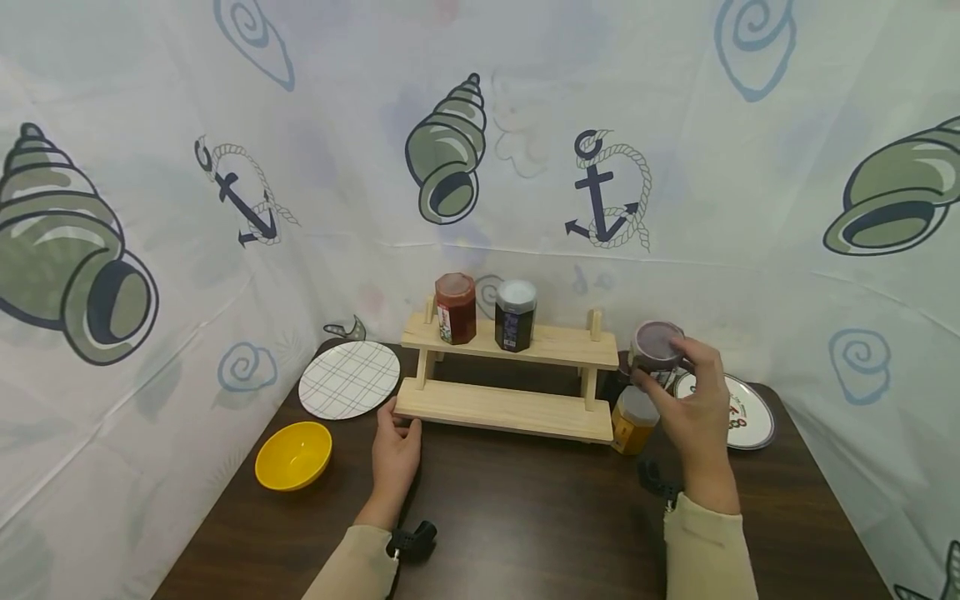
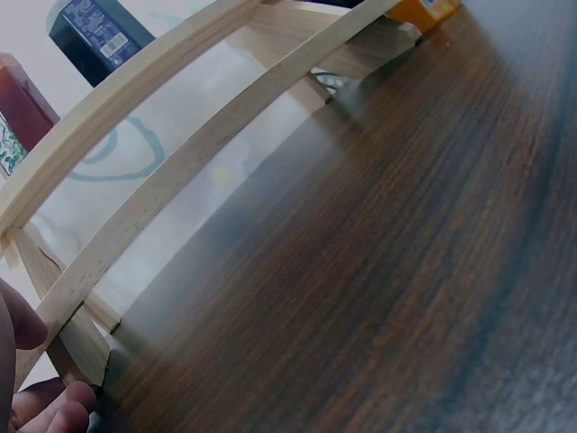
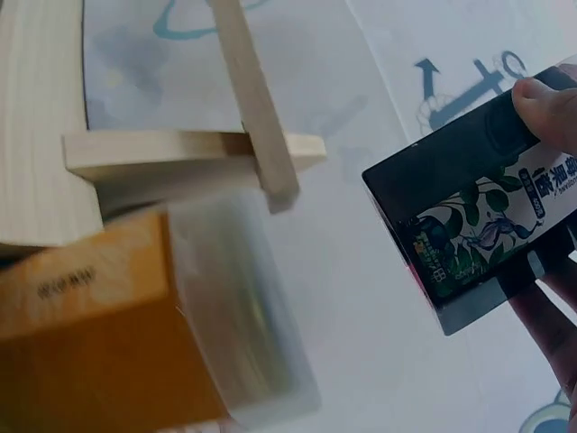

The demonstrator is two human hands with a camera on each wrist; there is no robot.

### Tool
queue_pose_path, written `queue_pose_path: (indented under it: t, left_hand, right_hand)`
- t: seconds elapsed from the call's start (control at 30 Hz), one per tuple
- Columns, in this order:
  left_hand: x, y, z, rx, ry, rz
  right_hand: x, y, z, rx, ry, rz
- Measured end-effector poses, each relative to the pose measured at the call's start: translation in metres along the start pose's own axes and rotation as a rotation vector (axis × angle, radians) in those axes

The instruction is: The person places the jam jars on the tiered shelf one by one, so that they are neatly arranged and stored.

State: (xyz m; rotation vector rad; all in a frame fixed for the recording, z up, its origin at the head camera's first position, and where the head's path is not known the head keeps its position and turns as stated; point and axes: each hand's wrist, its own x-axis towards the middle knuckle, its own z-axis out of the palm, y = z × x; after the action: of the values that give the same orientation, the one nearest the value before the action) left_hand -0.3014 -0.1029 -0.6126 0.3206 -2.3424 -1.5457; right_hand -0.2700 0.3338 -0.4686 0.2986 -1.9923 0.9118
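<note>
A two-tier wooden shelf stands on the dark table. My left hand grips the left end of its lower tier, with the thumb and the curled fingers on either side of the wood. Off the shelf's right end, my right hand holds up a dark jar with a printed label, pinched between thumb and fingers. Below that jar, an orange-yellow jar with a pale lid stands beside the shelf. On the upper tier are a red-brown jar and a black jar with a whitish lid.
At the left, a yellow bowl sits in front of a white plate with a grid pattern. Behind my right hand lies a white plate with printed letters. A shell-and-anchor patterned sheet hangs around the table.
</note>
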Motion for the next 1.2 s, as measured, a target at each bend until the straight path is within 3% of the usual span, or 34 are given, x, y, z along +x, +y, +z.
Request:
queue_pose_path:
  t: [0.17,0.43,1.07,1.2]
  left_hand:
    - [0.000,-0.001,0.000,-0.002,0.003,0.002]
    - [0.001,-0.001,0.000,-0.010,-0.003,0.008]
    - [0.000,-0.004,0.000,-0.027,0.010,-0.003]
    - [0.001,-0.002,-0.002,-0.030,0.000,0.010]
  right_hand:
    - [-0.002,-0.001,0.013,-0.009,-0.031,-0.018]
    - [-0.004,-0.006,0.027,0.082,-0.016,-0.036]
    - [-0.010,-0.009,0.050,0.170,-0.040,0.231]
    - [-0.010,-0.014,0.053,0.182,-0.046,0.253]
